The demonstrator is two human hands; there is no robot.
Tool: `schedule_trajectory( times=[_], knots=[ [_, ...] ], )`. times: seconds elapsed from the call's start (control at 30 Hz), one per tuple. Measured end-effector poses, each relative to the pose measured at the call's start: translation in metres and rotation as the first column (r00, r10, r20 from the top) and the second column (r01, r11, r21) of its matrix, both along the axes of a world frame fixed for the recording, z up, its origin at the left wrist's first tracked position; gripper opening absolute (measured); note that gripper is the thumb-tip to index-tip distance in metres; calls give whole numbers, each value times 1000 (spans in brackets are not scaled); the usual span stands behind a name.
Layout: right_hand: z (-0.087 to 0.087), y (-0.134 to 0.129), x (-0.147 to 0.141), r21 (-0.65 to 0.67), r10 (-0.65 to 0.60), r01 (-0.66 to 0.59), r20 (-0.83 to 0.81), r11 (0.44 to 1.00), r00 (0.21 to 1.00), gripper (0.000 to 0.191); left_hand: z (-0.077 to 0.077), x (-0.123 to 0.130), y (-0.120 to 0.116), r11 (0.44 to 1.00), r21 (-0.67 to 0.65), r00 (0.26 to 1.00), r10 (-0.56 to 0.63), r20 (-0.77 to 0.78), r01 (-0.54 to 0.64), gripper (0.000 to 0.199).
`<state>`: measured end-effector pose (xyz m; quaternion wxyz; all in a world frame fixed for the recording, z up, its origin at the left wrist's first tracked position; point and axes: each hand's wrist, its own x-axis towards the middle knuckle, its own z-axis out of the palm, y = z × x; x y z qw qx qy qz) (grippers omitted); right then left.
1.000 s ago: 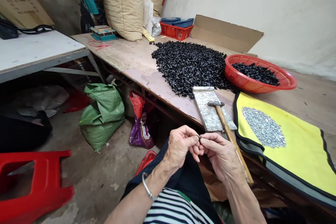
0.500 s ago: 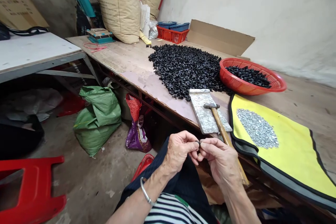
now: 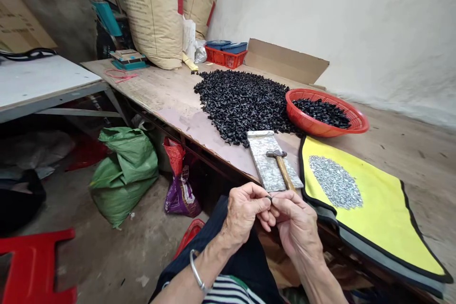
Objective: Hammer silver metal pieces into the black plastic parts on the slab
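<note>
Between my fingertips, over my lap, is a small black piece (image 3: 269, 197), mostly hidden by the fingers. My left hand (image 3: 245, 209) pinches it from one side. My right hand (image 3: 297, 218) is closed at its other side, thumb and forefinger pressed together; whether it also holds a tiny part is hidden. Just beyond the hands lies a hammer (image 3: 281, 166), its head on a worn metal plate (image 3: 262, 159) at the table edge. To the right, a pile of small silvery metal pieces (image 3: 335, 183) rests on a yellow cloth (image 3: 381, 209) with black edging.
A large heap of small black pieces (image 3: 245, 99) covers the table's middle. Beside it stands a red plastic basket (image 3: 358, 121) holding more of them. Tall paper sacks (image 3: 153, 14) stand at the back. Green (image 3: 124, 171) and purple (image 3: 181, 194) bags sit on the floor.
The view has shifted a little, so the table things sit lower and further left. Both hands stay together at the small black piece, with slight finger movement.
</note>
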<state>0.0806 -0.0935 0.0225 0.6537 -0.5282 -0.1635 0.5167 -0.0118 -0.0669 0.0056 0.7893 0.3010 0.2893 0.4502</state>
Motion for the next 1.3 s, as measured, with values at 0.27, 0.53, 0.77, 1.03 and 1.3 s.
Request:
schedule_trajectory(
  times=[0.27, 0.53, 0.77, 1.03, 1.3],
  knots=[
    [2, 13, 17, -43, 114, -107, 215, 993, 970, 20, 5, 6, 20, 999, -6, 998, 34, -44, -34, 13],
    [2, 15, 49, -158, 129, 16, 856, 987, 501, 38, -1, 11, 42, 993, -54, 990, 102, -98, -108, 14],
    [-15, 12, 68, -363, 372, 140, 927, 921, -41, 27, -12, 19, 57, 975, -59, 949, 195, -248, -215, 14],
    [4, 20, 66, -434, 315, -255, 70, 864, 947, 32, -10, 30, 63, 966, -86, 907, 198, -371, -245, 12],
    [12, 10, 64, -473, 309, -236, 81, 849, 948, 33, -10, 33, 66, 967, -88, 886, 181, -427, -240, 9]
  ],
)
